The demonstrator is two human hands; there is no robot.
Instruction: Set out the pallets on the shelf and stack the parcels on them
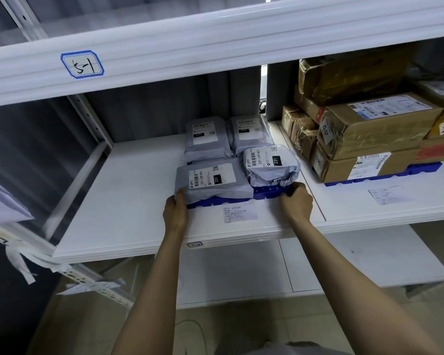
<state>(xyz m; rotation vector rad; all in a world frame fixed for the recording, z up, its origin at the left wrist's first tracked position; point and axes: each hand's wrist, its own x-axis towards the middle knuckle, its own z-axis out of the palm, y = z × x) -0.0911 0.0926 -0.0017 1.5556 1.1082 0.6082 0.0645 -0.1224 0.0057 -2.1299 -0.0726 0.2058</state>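
Scene: a person at a white shelf (128, 201) tagged "5-1" on the beam above; both arms reach in over its front edge
Pallet: blue pallet (269, 192) lies flat near the shelf's front edge, toward the right end of this bay, just beside the seam with the next board
Parcels: four grey parcels (210, 179) sit on it in two rows, labels up; the front-left one overhangs the pallet's front rim, and the front-right one is bulged and slightly tilted
Left grip: left grip (175, 212) is closed on the pallet's front-left corner, thumb up against the overhanging wrap
Right grip: right grip (296, 201) is closed on the pallet's front-right corner, fingers curled over the rim
Next bay: a second blue pallet (420, 170) carries taped boxes (374, 124) stacked several high; well apart from the hands
Stage: by the look of it, the loaded pallet is being squared up; stacking here seems nearly done
Risk: a sharp shove or pull could slide the slick parcels, the tilted front-right one first; the cause would be jerky force on a loose load
Risk: the left thumb could snag the wrap and drag that parcel off the rim; pushing too far right could knock the pallet across the seam
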